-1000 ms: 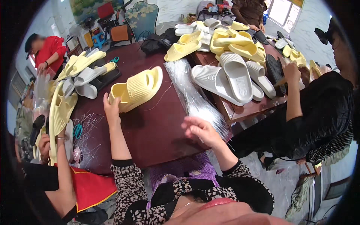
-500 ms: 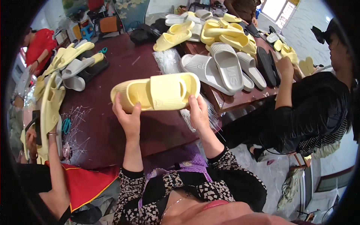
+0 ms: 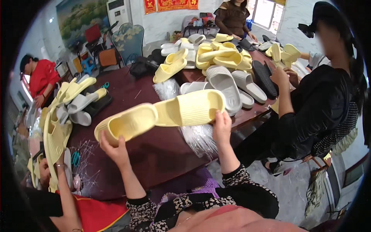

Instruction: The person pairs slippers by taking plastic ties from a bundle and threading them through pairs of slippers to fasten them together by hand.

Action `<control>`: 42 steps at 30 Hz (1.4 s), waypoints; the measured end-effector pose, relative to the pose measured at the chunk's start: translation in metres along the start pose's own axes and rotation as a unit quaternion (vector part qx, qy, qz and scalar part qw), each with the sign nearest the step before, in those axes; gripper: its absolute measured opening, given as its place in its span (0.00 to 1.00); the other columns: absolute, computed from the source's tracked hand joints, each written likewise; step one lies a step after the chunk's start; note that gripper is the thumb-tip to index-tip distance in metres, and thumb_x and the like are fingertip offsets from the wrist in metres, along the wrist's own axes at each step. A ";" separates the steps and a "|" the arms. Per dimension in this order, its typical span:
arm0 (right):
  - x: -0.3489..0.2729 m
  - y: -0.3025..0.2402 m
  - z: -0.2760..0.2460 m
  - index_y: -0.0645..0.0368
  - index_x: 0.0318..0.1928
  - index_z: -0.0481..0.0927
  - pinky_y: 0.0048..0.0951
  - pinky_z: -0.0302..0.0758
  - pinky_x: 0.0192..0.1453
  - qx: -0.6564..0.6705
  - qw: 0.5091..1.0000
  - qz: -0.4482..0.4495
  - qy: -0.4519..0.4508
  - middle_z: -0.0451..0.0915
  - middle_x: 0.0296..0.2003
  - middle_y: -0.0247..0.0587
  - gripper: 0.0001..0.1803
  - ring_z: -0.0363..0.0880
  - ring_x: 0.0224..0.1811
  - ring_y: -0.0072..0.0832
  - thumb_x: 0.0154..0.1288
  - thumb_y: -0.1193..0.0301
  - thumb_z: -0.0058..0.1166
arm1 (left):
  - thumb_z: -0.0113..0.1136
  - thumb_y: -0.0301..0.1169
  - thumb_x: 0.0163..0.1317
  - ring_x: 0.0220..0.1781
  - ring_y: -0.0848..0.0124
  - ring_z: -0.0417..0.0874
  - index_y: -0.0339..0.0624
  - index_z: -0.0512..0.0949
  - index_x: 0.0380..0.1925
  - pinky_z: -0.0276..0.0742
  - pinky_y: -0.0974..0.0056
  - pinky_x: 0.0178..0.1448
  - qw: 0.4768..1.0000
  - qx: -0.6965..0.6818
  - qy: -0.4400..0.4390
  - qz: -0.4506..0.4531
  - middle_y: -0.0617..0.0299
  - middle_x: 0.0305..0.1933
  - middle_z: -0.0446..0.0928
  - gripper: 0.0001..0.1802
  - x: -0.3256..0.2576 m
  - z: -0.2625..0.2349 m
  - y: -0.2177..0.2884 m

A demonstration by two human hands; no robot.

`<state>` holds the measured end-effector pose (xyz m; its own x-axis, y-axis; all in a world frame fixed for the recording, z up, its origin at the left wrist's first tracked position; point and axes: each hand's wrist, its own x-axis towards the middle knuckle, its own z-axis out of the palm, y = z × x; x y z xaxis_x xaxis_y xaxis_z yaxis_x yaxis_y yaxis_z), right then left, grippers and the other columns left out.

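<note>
Two yellow slide slippers are held up over the dark red table [image 3: 154,149]. My left hand [image 3: 116,151] is closed on the heel end of the left slipper [image 3: 140,120], thumb at its inner edge. The right slipper [image 3: 197,108] has a ribbed strap, and my right hand [image 3: 222,129] grips it at its near right end. In the middle the two slippers meet or overlap; whether they are joined I cannot tell. Beneath the right slipper lies a bundle of clear plastic strips [image 3: 199,141].
Grey slippers [image 3: 226,85] and yellow slippers [image 3: 218,54] are heaped beyond my right hand. More slippers [image 3: 79,91] lie at left, near teal scissors [image 3: 76,158] and loose ties [image 3: 87,174]. A co-worker in black [image 3: 309,100] stands close on the right; another's arm [image 3: 67,193] reaches in at left.
The slippers, stacked together before, are now spread side by side. My left hand moved left and down with one, my right hand moved right with the other. The view has tilted up.
</note>
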<state>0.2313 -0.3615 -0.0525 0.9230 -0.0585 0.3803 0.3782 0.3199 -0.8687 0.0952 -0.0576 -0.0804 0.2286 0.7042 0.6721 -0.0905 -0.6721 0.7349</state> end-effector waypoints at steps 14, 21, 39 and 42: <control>0.063 -0.020 0.087 0.66 0.44 0.77 0.30 0.73 0.39 -0.233 0.884 -0.055 -0.401 0.80 0.30 0.45 0.16 0.77 0.32 0.29 0.61 0.66 0.53 | 0.60 0.28 0.44 0.65 0.50 0.62 0.41 0.69 0.56 0.54 0.53 0.68 0.889 0.115 -0.409 0.170 0.46 0.65 0.61 0.33 0.027 -0.030 0.011; 0.064 -0.022 0.099 0.65 0.43 0.76 0.35 0.75 0.40 -0.273 0.873 -0.224 -0.335 0.79 0.34 0.49 0.13 0.79 0.37 0.37 0.60 0.71 0.55 | 0.62 0.29 0.46 0.71 0.50 0.51 0.42 0.67 0.57 0.49 0.51 0.70 0.883 0.150 -0.413 0.164 0.47 0.72 0.47 0.33 0.004 -0.010 0.028; -0.067 0.004 -0.090 0.62 0.34 0.76 0.39 0.73 0.41 -0.547 0.804 -0.134 -0.191 0.75 0.30 0.47 0.08 0.75 0.36 0.45 0.54 0.73 0.57 | 0.62 0.30 0.50 0.63 0.48 0.63 0.38 0.72 0.49 0.57 0.50 0.65 0.792 -0.040 -0.511 0.332 0.46 0.62 0.63 0.24 -0.080 0.048 0.130; -0.065 0.004 -0.097 0.62 0.33 0.76 0.39 0.73 0.40 -0.540 0.811 -0.123 -0.189 0.75 0.30 0.47 0.06 0.75 0.36 0.45 0.54 0.74 0.55 | 0.62 0.31 0.51 0.62 0.48 0.64 0.38 0.72 0.49 0.58 0.50 0.64 0.761 -0.048 -0.535 0.364 0.46 0.61 0.64 0.24 -0.096 0.070 0.131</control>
<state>0.1794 -0.4475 -0.1120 0.7996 0.3638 0.4777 0.5776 -0.6836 -0.4462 0.1291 -0.2294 -0.0547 0.7375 -0.4714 0.4835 -0.6297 -0.7387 0.2403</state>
